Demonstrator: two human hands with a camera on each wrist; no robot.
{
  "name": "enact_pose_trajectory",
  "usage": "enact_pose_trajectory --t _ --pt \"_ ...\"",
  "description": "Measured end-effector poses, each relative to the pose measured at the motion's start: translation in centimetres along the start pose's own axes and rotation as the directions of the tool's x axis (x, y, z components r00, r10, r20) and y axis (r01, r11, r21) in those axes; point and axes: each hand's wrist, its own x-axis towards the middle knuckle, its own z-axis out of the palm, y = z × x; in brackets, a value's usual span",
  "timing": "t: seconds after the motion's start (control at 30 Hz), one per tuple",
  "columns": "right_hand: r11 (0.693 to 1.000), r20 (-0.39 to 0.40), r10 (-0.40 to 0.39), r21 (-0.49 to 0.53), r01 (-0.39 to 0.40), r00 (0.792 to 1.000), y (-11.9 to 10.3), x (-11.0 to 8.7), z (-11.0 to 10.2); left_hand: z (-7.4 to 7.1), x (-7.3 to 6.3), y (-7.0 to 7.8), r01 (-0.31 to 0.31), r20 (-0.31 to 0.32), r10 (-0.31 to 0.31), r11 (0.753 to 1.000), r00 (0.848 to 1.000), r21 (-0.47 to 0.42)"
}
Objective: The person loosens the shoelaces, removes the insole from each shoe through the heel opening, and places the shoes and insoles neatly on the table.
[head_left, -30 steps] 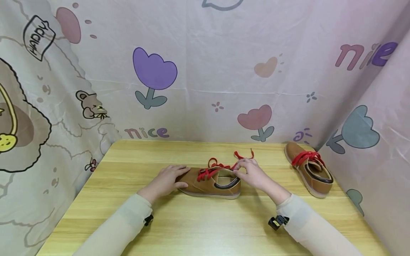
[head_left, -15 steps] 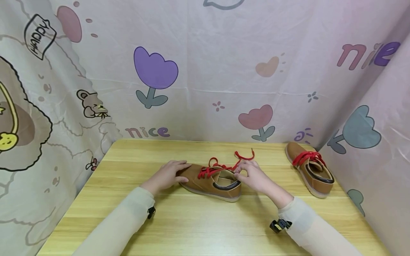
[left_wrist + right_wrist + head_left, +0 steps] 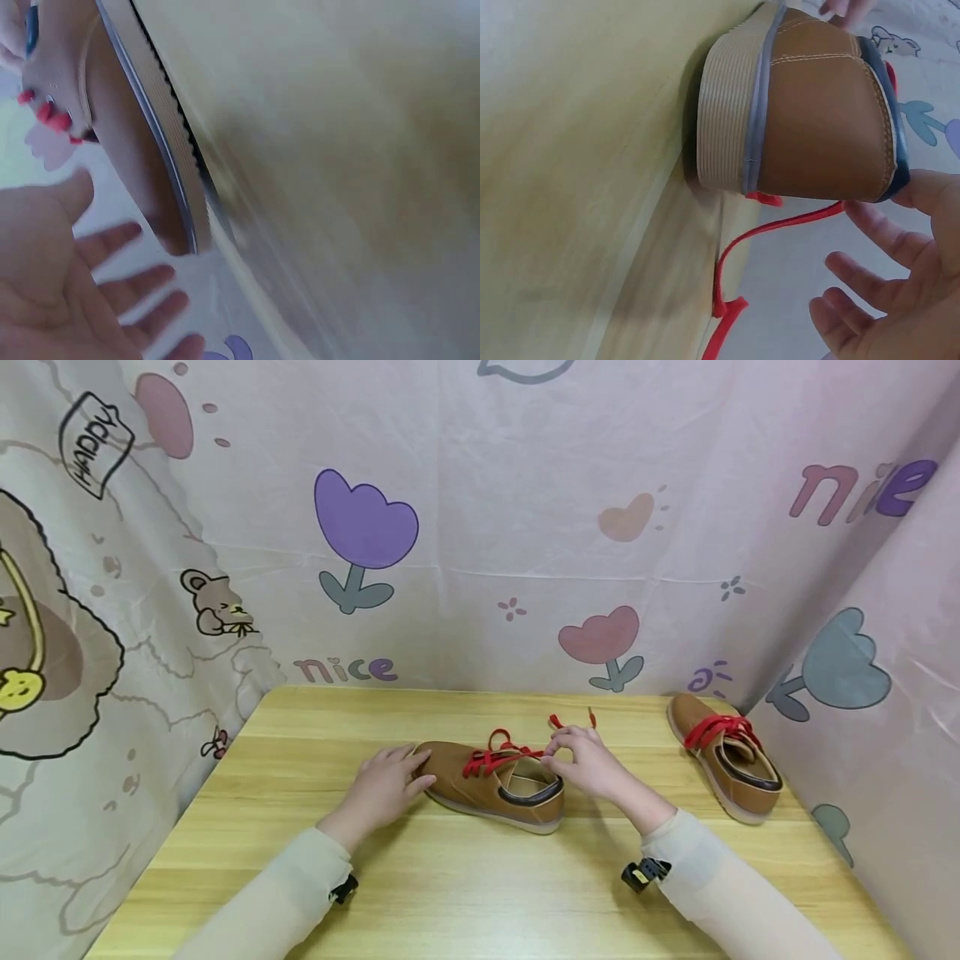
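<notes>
A brown leather shoe [image 3: 457,777] with red laces lies across the middle of the table, toe to the left. My left hand [image 3: 388,787] is at its toe, fingers spread; in the left wrist view the left hand [image 3: 82,277] is beside the toe, palm showing. Over the shoe's opening, my right hand [image 3: 585,764] brings thumb and index finger together on the red shoelace [image 3: 531,752]. The right wrist view has the right hand [image 3: 896,277] behind the heel [image 3: 821,127], the lace [image 3: 780,223] running from the index fingertip; the pinch itself is partly hidden.
A second brown shoe [image 3: 738,777] with tied red laces stands at the right end of the wooden table [image 3: 480,893]. Printed curtains [image 3: 480,527] hang behind the table and along both sides. The loose lace end [image 3: 592,718] lies beyond my right hand.
The shoe has turned slightly, its toe swinging away and its heel nearer. My left hand has drawn back left from the toe. My right hand has shifted slightly up along the lace.
</notes>
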Motion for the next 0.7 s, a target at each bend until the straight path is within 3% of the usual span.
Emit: enact_pose_trajectory --t 0.13,0.27,0.5,0.7 --pt "1.0 0.016 -0.003 0.008 0.003 1.0 0.2 0.1 0.1 0.4 -0.5 0.8 0.071 -0.016 -0.07 0.997 0.997 0.024" --pt "1.0 0.02 -0.015 0.011 0.014 1.0 0.3 0.1 0.2 0.8 -0.5 1.2 0.103 -0.016 -0.103 0.994 0.995 0.029" --pt "1.0 0.022 -0.009 0.006 0.009 1.0 -0.2 -0.4 0.4 1.3 0.8 0.6 0.082 -0.008 -0.082 0.997 0.997 0.007" --pt "1.0 0.017 0.005 0.021 -0.005 1.0 -0.6 -1.0 0.5 1.3 2.4 -0.1 0.026 0.024 -0.025 1.0 0.999 -0.016"
